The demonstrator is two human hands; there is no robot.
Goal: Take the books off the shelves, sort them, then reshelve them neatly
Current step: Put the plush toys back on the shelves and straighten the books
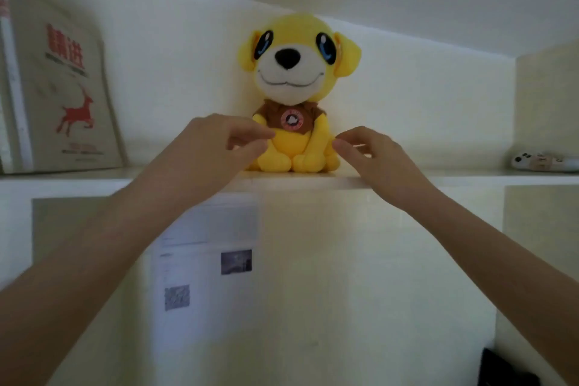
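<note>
A beige book (69, 97) with red characters and a red deer on its cover stands leaning at the left end of the top shelf (470, 178). A white-and-red spine (12, 72) stands beside it at the frame's edge. A yellow plush dog (294, 88) sits in the middle of the shelf. My left hand (219, 141) is at the plush's left side, fingers loosely curled, fingertips touching its body. My right hand (369, 150) is at the plush's right side, fingertips against its arm. Neither hand holds a book.
A small white toy (539, 161) lies at the right end of the shelf, beside a side wall (545, 97). A printed sheet (206, 266) is stuck on the white panel below. A dark object (501, 370) shows at the bottom right.
</note>
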